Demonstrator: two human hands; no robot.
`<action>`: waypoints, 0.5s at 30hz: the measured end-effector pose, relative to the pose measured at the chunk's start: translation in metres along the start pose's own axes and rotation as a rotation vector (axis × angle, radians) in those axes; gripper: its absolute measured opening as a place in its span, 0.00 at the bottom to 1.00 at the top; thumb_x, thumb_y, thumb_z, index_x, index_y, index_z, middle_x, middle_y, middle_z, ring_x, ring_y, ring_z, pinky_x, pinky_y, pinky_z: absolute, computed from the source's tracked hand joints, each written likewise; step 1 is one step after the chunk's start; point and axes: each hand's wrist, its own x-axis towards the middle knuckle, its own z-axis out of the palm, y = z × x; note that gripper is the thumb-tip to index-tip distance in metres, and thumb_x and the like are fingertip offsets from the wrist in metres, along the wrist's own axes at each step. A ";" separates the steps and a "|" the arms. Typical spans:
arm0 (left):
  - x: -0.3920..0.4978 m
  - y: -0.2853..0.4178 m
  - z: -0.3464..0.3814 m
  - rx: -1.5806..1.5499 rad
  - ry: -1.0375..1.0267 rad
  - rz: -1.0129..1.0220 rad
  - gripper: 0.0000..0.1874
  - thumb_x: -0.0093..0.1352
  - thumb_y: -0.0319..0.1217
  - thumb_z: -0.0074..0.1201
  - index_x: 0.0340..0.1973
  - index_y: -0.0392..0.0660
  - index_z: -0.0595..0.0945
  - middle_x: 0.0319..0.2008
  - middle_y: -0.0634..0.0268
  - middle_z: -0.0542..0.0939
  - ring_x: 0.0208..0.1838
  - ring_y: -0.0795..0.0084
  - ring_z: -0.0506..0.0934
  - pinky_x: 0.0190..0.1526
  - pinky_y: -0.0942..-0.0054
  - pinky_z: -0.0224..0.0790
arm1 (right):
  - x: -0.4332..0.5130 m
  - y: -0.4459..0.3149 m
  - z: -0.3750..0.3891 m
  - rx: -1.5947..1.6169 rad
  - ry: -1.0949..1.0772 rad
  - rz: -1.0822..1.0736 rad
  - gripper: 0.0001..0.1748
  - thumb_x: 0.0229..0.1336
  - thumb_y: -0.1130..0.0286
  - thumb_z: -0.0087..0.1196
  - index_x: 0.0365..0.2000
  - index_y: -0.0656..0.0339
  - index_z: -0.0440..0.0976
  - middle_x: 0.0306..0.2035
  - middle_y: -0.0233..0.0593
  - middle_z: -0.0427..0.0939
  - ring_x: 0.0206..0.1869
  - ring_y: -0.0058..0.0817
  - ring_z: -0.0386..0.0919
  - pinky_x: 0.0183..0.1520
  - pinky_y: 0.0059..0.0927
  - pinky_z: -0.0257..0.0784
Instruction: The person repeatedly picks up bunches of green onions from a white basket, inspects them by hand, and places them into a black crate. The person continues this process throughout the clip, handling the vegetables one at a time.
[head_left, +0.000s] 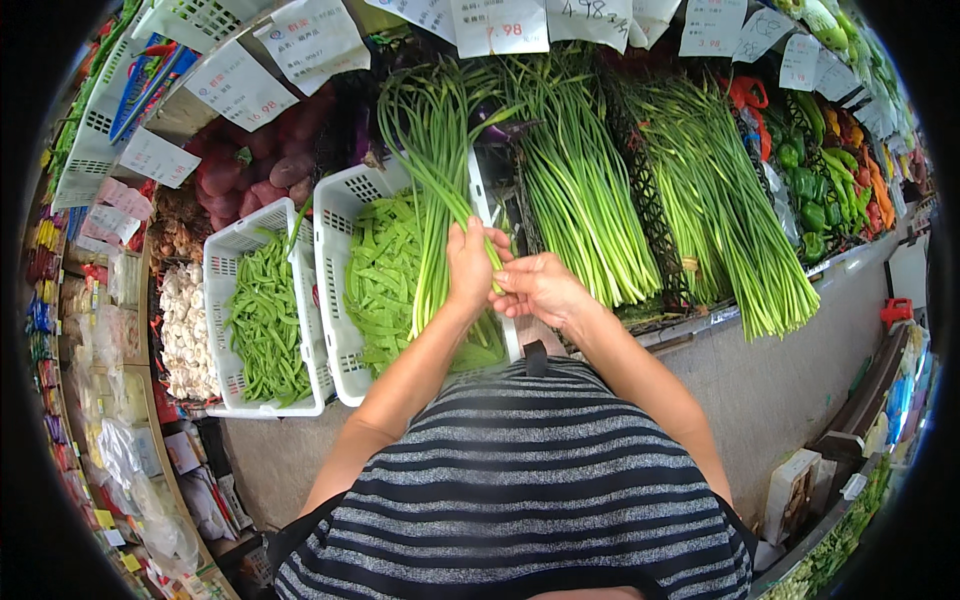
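Observation:
My left hand (470, 262) is closed round a few long green garlic scapes (442, 187), whose curled tops reach up and away from me. The fingers of my right hand (536, 289) meet at the cut ends of those stems, close beside my left hand. More loose scapes lie under my left wrist, across a white plastic basket (326, 300) of flat snow pea pods (382, 262). To the right of my hands lies a large pile of scapes (585, 210). Whether my right fingertips pinch a stem is partly hidden.
A second white basket (217, 330) holds green pea pods, with garlic bulbs (184, 330) to its left. Purple-red onions (240, 172) lie behind. Farther right are thinner green stalks (735, 202) and peppers (814, 202). Paper price cards (311, 45) hang along the back.

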 end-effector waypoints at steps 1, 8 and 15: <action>-0.001 0.003 0.001 -0.061 -0.009 -0.026 0.13 0.74 0.38 0.32 0.37 0.41 0.64 0.24 0.60 0.74 0.21 0.73 0.71 0.23 0.74 0.67 | -0.002 0.001 0.000 -0.007 -0.007 -0.006 0.11 0.56 0.70 0.55 0.33 0.70 0.75 0.27 0.45 0.80 0.25 0.26 0.79 0.29 0.22 0.76; 0.001 -0.004 -0.006 -0.254 -0.090 -0.141 0.13 0.74 0.39 0.34 0.37 0.41 0.64 0.20 0.62 0.69 0.19 0.71 0.70 0.20 0.72 0.65 | -0.008 0.005 -0.001 0.050 -0.013 0.005 0.11 0.56 0.70 0.54 0.32 0.71 0.75 0.28 0.45 0.80 0.24 0.26 0.79 0.27 0.24 0.77; -0.002 -0.014 -0.007 -0.052 -0.024 -0.002 0.15 0.73 0.41 0.38 0.34 0.42 0.65 0.22 0.63 0.70 0.20 0.74 0.68 0.21 0.74 0.65 | -0.002 0.003 0.001 -0.068 -0.067 0.027 0.15 0.56 0.64 0.56 0.34 0.67 0.72 0.28 0.43 0.79 0.25 0.24 0.79 0.29 0.22 0.78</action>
